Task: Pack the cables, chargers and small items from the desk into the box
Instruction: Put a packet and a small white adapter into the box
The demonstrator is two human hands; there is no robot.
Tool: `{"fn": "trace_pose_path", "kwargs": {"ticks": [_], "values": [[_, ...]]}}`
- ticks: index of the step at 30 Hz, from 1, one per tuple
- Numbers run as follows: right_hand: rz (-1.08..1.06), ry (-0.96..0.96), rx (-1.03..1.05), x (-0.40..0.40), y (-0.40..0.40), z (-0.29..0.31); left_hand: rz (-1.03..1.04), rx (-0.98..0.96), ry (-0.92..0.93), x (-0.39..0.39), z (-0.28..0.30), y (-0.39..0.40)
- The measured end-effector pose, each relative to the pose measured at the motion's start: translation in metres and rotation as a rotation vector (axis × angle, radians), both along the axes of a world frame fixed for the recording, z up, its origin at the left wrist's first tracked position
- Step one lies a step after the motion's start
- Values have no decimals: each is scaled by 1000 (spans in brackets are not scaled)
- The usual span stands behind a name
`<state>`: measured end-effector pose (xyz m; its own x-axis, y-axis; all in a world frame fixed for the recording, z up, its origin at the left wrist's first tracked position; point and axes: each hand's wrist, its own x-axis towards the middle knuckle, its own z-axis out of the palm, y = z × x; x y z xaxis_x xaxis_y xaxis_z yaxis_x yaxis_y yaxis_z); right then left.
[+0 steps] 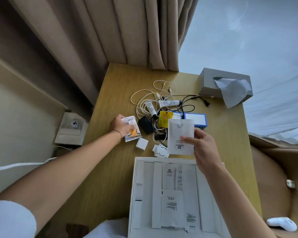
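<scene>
My right hand (pixel 203 148) holds a flat white sachet (pixel 180 134) upright just above the far edge of the open white box (pixel 138 186), which lies at the near side of the wooden desk (pixel 110 169) with several white packets inside. My left hand (pixel 122 125) grips a white and orange snack packet (pixel 132 128) at the left of the pile. Between the hands lie tangled white cables (pixel 144 100), a black cable (pixel 187 103), two small tubes (pixel 169 103), a black charger (pixel 145 125), a white plug cube (pixel 141 143), a round white adapter (pixel 160 150) and a yellow sachet (pixel 165 119).
A blue and white box (pixel 195 120) sits behind the sachet. A grey tissue box (pixel 225 85) stands at the far right corner. Curtains (pixel 127 31) hang behind the desk, a bed (pixel 265 66) lies to the right, and a wall socket panel (pixel 72 129) is left.
</scene>
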<state>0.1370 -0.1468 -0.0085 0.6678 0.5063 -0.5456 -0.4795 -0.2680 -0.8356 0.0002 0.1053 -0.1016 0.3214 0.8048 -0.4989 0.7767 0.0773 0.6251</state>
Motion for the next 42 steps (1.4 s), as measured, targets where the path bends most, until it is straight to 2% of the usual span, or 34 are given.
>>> {"fn": "trace_pose_path", "kwargs": {"ticks": [6, 11, 14, 18, 28, 32, 35, 38, 42], "values": [[143, -1, -44, -22, -38, 2, 47, 114, -239, -14, 34, -12], [343, 18, -34, -39, -66, 4, 82, 118, -395, -22, 72, -34], [409, 14, -135, -51, -82, -10, 104, 70, -479, -27, 93, -47], [371, -35, -335, -57, -91, -35, 55, 57, -533, -40, 119, -69], [312, -263, -540, -69, -82, -81, -93, 34, -509, -71, 148, -122], [452, -491, -651, -76, -81, -89, -167, 33, -452, -78, 147, -148], [654, -744, -805, -73, -81, -87, -216, -3, -409, -79, 143, -165], [836, -862, -911, -65, -78, -75, -277, -26, -361, -77, 135, -177], [703, -911, -814, -54, -77, -42, -368, -92, -270, -70, 117, -193]]}}
